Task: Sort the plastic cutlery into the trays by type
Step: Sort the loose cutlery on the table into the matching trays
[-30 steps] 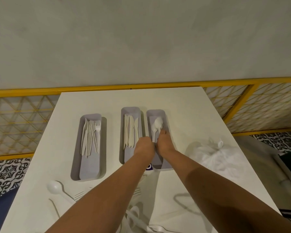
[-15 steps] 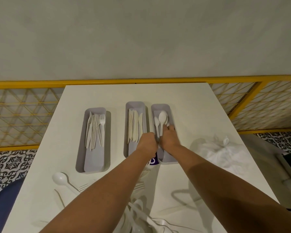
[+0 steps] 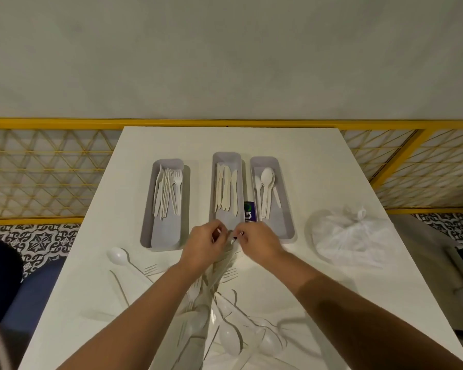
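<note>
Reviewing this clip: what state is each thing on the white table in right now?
Grey plastic left tray: holds white forks.
Grey middle tray: holds white knives.
Grey right tray: holds white spoons.
White plastic bag: knotted shut.
Loose white cutlery pile: unsorted, on table.
Left hand: grips a cutlery bundle.
Right hand: pinches that bundle's top.

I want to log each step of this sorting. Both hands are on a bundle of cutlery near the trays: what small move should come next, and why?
Probably the right hand should draw one piece out of the bundle while the left hand holds the rest. Both hands pinch it together, so nothing can yet go to the fork tray, knife tray or spoon tray.
</note>
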`<control>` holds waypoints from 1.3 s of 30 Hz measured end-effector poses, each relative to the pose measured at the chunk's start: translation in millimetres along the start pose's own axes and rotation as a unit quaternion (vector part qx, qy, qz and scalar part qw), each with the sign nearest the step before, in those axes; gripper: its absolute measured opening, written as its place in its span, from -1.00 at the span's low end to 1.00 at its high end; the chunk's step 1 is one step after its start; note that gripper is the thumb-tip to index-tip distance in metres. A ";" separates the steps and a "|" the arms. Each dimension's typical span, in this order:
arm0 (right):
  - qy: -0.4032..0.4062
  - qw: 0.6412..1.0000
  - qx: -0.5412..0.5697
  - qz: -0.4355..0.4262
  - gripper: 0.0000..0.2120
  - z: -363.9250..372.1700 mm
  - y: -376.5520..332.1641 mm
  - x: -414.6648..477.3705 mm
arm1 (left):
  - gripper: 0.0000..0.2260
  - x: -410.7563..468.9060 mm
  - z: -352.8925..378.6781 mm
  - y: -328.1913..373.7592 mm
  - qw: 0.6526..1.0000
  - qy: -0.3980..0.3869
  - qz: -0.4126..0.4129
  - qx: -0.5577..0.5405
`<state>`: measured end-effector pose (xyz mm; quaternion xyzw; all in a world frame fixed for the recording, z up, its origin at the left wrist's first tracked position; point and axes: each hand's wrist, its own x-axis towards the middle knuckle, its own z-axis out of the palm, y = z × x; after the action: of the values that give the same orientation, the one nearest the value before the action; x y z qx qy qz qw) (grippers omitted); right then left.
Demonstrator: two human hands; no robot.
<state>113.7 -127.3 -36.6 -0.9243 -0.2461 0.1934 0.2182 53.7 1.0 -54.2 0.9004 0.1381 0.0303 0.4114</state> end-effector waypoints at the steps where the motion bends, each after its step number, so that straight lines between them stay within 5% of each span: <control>1: -0.015 1.000 0.004 0.001 -0.79 8.5 -0.5 -5.9 | -0.92 -8.0 0.1 -5.2 1.000 0.005 -0.010 -0.008; 7: -0.071 0.994 0.050 0.062 -0.73 43.8 -2.3 -19.2 | -0.91 -40.4 -0.3 -29.1 0.999 0.014 -0.048 -0.015; 16: -0.014 0.986 0.112 0.126 -0.82 50.9 -4.5 -28.3 | -0.92 -59.8 -2.4 -33.4 0.996 0.047 -0.071 -0.032; 22: 0.040 0.977 0.196 0.078 -0.99 45.1 -12.3 -42.1 | -0.89 -66.9 5.9 -27.1 0.995 0.042 -0.060 -0.064; 30: 0.015 0.971 0.235 -0.026 -0.68 43.0 -22.0 -53.0 | -0.63 -68.1 8.0 2.1 0.958 -0.069 -0.142 -0.238; 35: -0.006 0.959 0.277 -0.055 -0.76 32.7 -28.0 -51.4 | -0.73 -66.0 2.2 8.5 0.952 0.004 -0.148 -0.267; 39: 0.023 0.986 0.154 -0.058 -0.81 31.3 -13.5 -42.6 | -0.78 -68.2 -10.0 -3.1 0.941 0.056 -0.162 -0.293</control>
<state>59.9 -130.1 -45.2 -0.8681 -0.2618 0.1950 0.3741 -14.2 -8.3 -45.9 0.7024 0.2898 0.0532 0.6479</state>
